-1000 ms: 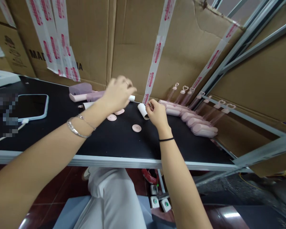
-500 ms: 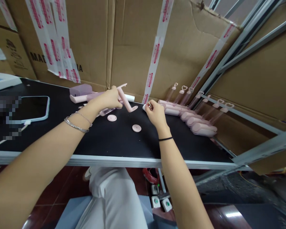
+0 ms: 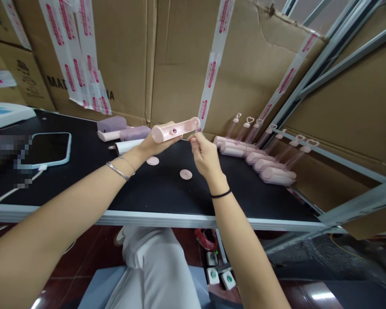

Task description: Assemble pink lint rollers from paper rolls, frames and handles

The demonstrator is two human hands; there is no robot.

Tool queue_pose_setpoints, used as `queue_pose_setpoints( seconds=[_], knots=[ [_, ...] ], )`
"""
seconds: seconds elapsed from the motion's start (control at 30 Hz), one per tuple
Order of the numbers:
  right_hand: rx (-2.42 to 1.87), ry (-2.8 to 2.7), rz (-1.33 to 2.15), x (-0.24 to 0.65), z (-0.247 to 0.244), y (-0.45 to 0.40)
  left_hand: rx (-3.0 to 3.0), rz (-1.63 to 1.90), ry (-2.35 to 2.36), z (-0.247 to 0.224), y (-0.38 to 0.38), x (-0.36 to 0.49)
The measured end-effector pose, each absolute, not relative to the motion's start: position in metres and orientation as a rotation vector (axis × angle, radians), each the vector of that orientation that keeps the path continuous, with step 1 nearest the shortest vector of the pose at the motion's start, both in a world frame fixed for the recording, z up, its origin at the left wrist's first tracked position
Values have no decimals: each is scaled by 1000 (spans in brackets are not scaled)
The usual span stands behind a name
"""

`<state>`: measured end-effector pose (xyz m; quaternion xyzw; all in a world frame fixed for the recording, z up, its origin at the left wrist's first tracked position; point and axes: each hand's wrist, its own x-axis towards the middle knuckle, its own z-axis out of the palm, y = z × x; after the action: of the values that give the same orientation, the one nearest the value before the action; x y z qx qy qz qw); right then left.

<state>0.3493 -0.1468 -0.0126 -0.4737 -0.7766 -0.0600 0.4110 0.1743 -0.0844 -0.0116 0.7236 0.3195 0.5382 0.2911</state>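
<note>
My left hand (image 3: 154,146) is closed round a pale pink hollow plastic housing (image 3: 183,128), raised above the table with its open side facing me. A small dark reddish spot shows inside the housing. At the housing's right end, my right hand (image 3: 204,152) has its fingers pinched together; a tiny shiny bit shows at the fingertips, too small to name. Below the hands lie two pink discs (image 3: 185,174) on the black table top. Beside my left wrist rests a white cylinder (image 3: 128,146) with a dark end.
Purple and pink casings (image 3: 112,124) lie at the back left. Several pink bodies (image 3: 278,176) with clear heart-topped wands line the right side. A phone (image 3: 48,148) with a cable lies left, near a white device (image 3: 8,115). Cardboard (image 3: 173,64) walls the back; a metal frame (image 3: 350,206) stands right.
My left hand has turned the pink housing so its hollow faces me, beside my right fingertips. The white piece near my right hand is no longer visible there. The white cylinder is now uncovered.
</note>
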Motion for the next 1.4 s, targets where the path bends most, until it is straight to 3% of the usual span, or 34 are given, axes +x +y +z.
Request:
queue_pose_setpoints(
  seconds=[0.2,0.63,0.9,1.13,1.4],
  knots=[
    [-1357,-2161,-171,339,-15,-148,2511,1321,860,-19,-66,172],
    [-1495,-2149,-414,336,-17,-147,2847,1210,1027,-29,-54,178],
    [-1548,-2069,-401,338,-13,-151,2722,1268,874,-26,-63,185],
    [-1567,-2104,-411,339,-14,-150,2512,1378,1018,-28,-68,181],
    [-1621,-2182,-516,332,-12,-157,2877,1202,1275,-33,-54,182]
  ],
)
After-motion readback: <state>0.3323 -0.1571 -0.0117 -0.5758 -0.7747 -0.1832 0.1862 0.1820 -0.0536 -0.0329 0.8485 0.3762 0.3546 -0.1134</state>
